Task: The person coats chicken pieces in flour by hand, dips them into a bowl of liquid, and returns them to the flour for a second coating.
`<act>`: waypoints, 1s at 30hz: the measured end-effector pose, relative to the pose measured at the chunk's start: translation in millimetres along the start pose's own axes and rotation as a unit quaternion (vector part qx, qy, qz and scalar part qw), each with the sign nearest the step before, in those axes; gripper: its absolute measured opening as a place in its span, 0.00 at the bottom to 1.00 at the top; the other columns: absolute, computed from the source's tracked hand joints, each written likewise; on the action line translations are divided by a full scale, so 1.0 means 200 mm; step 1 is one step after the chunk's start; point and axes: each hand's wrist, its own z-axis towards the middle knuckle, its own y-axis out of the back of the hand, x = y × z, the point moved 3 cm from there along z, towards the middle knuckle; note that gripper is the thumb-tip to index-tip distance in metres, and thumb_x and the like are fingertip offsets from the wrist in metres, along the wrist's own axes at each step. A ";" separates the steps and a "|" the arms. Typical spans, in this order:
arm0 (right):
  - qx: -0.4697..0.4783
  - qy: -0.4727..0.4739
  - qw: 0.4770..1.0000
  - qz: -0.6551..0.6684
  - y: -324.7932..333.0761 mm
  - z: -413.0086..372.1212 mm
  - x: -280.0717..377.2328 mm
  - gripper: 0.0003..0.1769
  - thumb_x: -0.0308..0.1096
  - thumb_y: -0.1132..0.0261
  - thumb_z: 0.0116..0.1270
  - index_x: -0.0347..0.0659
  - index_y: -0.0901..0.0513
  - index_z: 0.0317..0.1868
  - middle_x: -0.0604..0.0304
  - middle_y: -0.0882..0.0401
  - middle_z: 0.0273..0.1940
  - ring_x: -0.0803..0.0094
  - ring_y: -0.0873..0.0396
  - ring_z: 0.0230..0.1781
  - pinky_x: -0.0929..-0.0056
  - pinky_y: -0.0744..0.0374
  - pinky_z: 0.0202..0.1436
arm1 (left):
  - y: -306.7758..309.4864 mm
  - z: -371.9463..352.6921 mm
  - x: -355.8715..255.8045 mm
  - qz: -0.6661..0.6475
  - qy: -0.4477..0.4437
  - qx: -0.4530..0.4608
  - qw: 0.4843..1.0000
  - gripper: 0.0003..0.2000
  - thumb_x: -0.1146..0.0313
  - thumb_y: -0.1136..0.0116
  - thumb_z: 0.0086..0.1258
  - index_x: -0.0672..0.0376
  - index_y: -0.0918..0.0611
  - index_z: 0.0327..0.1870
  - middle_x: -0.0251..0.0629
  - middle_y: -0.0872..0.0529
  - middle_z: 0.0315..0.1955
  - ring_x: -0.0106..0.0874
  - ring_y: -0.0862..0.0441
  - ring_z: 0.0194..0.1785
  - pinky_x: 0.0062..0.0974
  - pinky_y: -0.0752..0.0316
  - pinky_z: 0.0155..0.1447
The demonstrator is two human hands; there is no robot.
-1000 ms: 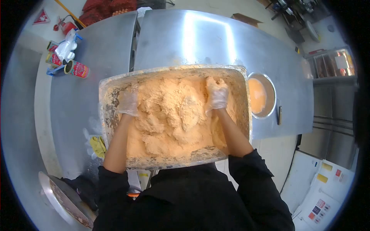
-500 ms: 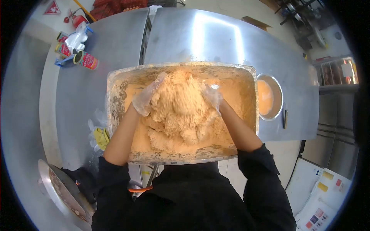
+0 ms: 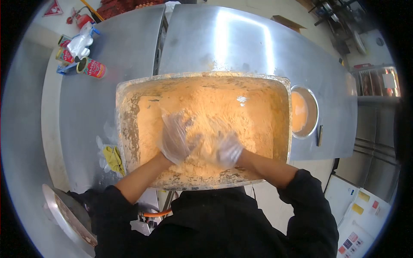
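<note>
A large rectangular tub (image 3: 129,150) holds loose orange crumbly mixture (image 3: 249,124) spread over its bottom. Clear plastic gloves cover both hands. On the left side of the tub, my left hand (image 3: 175,135) is low over the mixture, its fingers partly blurred and in or against the crumbs. To its right, my right hand (image 3: 229,149) is near the tub's front side, fingers pointing left and smeared by motion. Crumbs show between the two hands; whether either hand grips any is unclear.
A metal bowl (image 3: 316,114) with orange liquid stands right of the tub, beside a small dark bar (image 3: 320,136). A yellow cloth (image 3: 112,159) lies left. Cans (image 3: 95,69) and a plastic bag (image 3: 81,45) are at the back left of the steel table (image 3: 193,43).
Both hands have come down and nearer my body, with my right hand moved left. The heaped mixture they were lifting has dropped and now lies flatter in the tub.
</note>
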 end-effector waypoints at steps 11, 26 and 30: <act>-0.028 -0.157 0.984 0.084 0.16 -0.02 -0.10 0.30 0.47 0.54 0.72 0.38 0.33 0.68 0.47 0.22 0.57 0.49 0.24 0.55 0.57 0.33 0.70 | 0.17 0.20 0.14 -0.097 0.146 -0.036 0.984 0.30 0.45 0.49 0.71 0.64 0.28 0.62 0.54 0.24 0.52 0.48 0.27 0.58 0.42 0.34 0.65; 0.248 -0.300 0.916 0.095 -0.02 -0.57 -0.39 0.20 0.42 0.40 0.64 0.41 0.25 0.54 0.50 0.27 0.56 0.57 0.29 0.58 0.44 0.34 0.60 | 0.06 -0.48 0.44 0.060 0.154 0.515 0.841 0.27 0.60 0.49 0.69 0.66 0.33 0.66 0.57 0.24 0.55 0.47 0.25 0.59 0.39 0.29 0.62; -0.012 -0.481 0.611 0.629 -0.06 -0.47 -0.30 0.41 0.55 0.36 0.60 0.46 0.38 0.68 0.49 0.41 0.69 0.49 0.44 0.69 0.36 0.47 0.67 | -0.04 -0.27 0.40 -0.322 0.478 0.242 0.781 0.34 0.45 0.58 0.76 0.64 0.39 0.72 0.53 0.33 0.67 0.40 0.33 0.70 0.38 0.31 0.67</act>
